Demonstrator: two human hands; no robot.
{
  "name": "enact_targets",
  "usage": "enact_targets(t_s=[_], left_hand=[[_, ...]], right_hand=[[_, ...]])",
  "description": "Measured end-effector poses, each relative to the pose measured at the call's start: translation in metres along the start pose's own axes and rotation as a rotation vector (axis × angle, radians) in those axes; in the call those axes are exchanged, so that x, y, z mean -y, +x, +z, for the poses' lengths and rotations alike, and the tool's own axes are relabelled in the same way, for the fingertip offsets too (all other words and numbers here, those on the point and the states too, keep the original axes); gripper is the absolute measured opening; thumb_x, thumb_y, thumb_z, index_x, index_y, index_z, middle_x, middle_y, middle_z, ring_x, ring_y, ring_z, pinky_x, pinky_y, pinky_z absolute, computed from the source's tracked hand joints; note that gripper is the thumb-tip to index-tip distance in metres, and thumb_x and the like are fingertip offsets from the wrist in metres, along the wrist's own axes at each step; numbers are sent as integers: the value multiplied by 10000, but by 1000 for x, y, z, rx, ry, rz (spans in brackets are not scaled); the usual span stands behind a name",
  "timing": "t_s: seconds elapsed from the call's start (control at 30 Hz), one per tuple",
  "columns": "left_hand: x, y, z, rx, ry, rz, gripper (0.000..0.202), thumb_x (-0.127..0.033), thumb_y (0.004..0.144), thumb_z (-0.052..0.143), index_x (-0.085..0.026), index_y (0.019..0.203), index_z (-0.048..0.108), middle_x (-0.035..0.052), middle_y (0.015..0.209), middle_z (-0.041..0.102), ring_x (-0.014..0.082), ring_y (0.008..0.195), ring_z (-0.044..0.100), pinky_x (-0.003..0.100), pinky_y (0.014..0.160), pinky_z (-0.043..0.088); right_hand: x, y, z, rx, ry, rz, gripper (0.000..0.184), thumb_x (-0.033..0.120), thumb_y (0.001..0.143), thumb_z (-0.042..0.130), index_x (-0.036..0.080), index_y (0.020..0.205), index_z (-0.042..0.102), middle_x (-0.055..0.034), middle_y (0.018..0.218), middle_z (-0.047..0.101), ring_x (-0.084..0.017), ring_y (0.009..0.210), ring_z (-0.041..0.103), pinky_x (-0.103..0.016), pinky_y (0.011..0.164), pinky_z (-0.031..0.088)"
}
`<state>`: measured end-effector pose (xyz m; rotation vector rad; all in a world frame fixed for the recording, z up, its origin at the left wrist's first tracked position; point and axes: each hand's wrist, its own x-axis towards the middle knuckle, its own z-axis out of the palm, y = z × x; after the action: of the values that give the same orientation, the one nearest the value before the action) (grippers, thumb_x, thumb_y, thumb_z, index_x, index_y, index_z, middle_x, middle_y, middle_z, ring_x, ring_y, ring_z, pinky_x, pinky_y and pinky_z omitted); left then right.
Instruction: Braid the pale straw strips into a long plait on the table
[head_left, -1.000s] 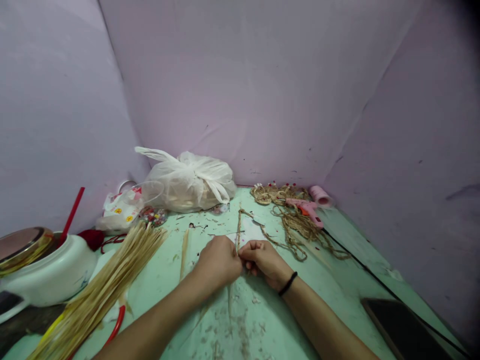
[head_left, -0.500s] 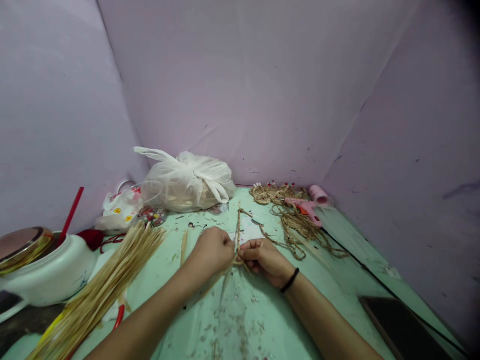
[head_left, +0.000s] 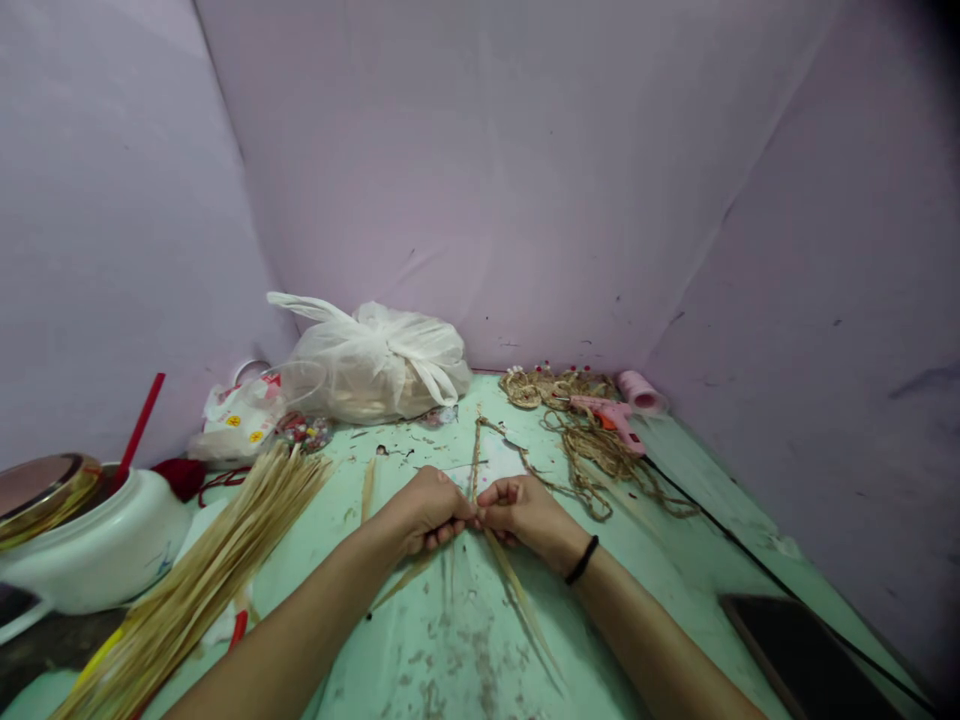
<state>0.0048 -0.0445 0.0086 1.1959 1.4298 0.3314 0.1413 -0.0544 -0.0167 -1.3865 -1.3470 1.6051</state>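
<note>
My left hand [head_left: 433,512] and my right hand [head_left: 526,515] meet over the green table, fingertips pinched together at the lower end of a thin braided straw cord [head_left: 477,455]. From that pinch the cord runs away from me, bends at its far end and trails right toward a tangle of cord. Loose pale fibre strips [head_left: 519,590] hang out below my right fingers toward me. Another strip [head_left: 405,582] sticks out under my left hand. My fingertips hide the exact point where cord and strips join. A black band circles my right wrist.
A bundle of dried straw strips [head_left: 217,570] lies left, by a white pot [head_left: 112,550]. Behind are a knotted plastic bag [head_left: 382,365] and bead packets [head_left: 304,432]. Tangled braided cord [head_left: 600,450], a pink glue gun [head_left: 611,415], a thread spool [head_left: 641,392] and a dark flat device [head_left: 802,650] are right.
My left hand has come down and right, from above the cord to meet my right fingertips. The fibre strips now extend toward me below the right hand, which has barely moved.
</note>
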Motion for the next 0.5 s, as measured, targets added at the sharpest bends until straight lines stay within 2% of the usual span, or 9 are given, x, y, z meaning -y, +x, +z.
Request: enact_targets(t_s=[0.17, 0.27, 0.4, 0.5], left_hand=[[-5, -5, 6, -100, 74, 37, 195, -107, 536, 477, -160, 370, 388, -60, 253, 266, 50, 235, 214, 199, 290, 124], [-4, -5, 10, -125, 53, 61, 189, -108, 538, 481, -161, 379, 393, -63, 251, 253, 48, 239, 198, 205, 291, 108], [0, -4, 12, -134, -50, 38, 182, -121, 534, 466, -171, 387, 371, -59, 259, 261, 54, 244, 219, 203, 288, 113], [3, -3, 9, -80, -115, 8, 175, -144, 531, 459, -168, 379, 375, -47, 265, 288, 53, 249, 239, 192, 284, 120]], right_hand=[[3, -5, 2, -232, -548, -152, 75, 159, 564, 545, 144, 563, 619, -17, 513, 592, -93, 471, 455, -200, 443, 283], [16, -17, 3, -332, -805, -121, 114, 232, 588, 573, 166, 572, 664, -36, 543, 627, -121, 512, 496, -218, 466, 278], [28, -30, 10, -283, -887, -95, 146, 212, 611, 545, 170, 568, 678, -40, 524, 622, -119, 492, 485, -222, 451, 247], [28, -32, 16, -264, -871, -132, 162, 181, 613, 528, 174, 591, 688, -38, 538, 624, -115, 490, 473, -225, 458, 242]])
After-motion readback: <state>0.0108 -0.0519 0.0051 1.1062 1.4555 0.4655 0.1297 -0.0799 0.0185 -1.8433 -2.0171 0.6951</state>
